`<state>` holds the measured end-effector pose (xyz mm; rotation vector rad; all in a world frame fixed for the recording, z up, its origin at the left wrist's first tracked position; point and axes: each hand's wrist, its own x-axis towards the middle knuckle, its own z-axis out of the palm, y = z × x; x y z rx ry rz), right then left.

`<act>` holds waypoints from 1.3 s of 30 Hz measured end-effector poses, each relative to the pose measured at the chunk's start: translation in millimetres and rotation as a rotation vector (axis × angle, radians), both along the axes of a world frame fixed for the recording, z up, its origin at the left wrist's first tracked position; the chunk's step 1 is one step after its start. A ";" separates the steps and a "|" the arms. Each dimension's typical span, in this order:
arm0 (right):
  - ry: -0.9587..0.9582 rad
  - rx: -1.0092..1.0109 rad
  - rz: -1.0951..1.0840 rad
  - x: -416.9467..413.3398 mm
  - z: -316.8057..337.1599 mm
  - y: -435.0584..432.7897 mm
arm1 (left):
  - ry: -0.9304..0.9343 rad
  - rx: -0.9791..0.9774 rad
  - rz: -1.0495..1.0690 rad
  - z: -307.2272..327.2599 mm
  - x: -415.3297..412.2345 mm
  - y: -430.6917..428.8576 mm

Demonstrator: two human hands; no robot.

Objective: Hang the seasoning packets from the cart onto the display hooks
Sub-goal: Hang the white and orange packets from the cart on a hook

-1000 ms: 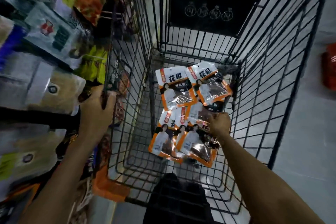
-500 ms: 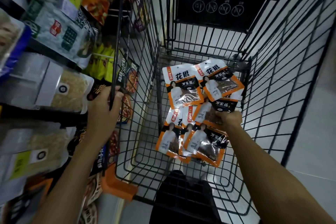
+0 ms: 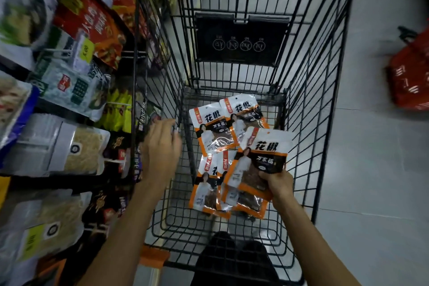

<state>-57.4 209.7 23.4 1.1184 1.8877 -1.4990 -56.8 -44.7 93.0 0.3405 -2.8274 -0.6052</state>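
Several orange-and-white seasoning packets (image 3: pixel 214 131) lie on the floor of the black wire cart (image 3: pixel 325 104). My right hand (image 3: pixel 277 184) grips the lower right corner of one packet (image 3: pixel 260 158) and holds it lifted above the others. My left hand (image 3: pixel 161 146) hovers just inside the cart's left wall, blurred, fingers loosely spread, holding nothing. Display hooks (image 3: pixel 58 53) with hanging packets fill the shelving on the left.
Hanging bags of noodles (image 3: pixel 69 146), red packets (image 3: pixel 97 23) and yellow packets (image 3: pixel 118 111) crowd the left display right beside the cart. A red basket (image 3: pixel 408 76) sits on the grey floor at the right. The cart's folded black seat panel (image 3: pixel 241 39) stands at its far end.
My left hand has let go of the cart's left rim and moved into the cart. My right hand has lifted one packet off the pile.
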 end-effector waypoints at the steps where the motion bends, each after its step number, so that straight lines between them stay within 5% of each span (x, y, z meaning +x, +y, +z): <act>1: 0.013 -0.027 -0.017 -1.6 0.2 0.5 | -0.076 0.110 0.009 -14.2 -11.7 11.9; 6: 0.063 -0.028 -0.092 -11.2 -23.5 4.0 | -0.454 0.475 0.235 -113.2 -60.7 46.0; 13: 0.107 -0.016 -0.131 -5.7 -59.9 2.5 | -0.622 0.626 0.614 -200.1 -88.2 50.2; 21: 0.127 -0.020 -0.164 -7.3 -62.0 1.6 | -0.668 0.477 0.749 -200.1 -99.6 55.2; 32: 0.156 -0.013 -0.115 -16.9 -49.2 -0.4 | -0.550 1.278 0.777 -191.3 -106.1 52.4; 39: 0.146 -0.124 -0.093 -12.5 -7.1 -4.1 | -0.514 1.217 0.693 -145.8 -82.8 43.8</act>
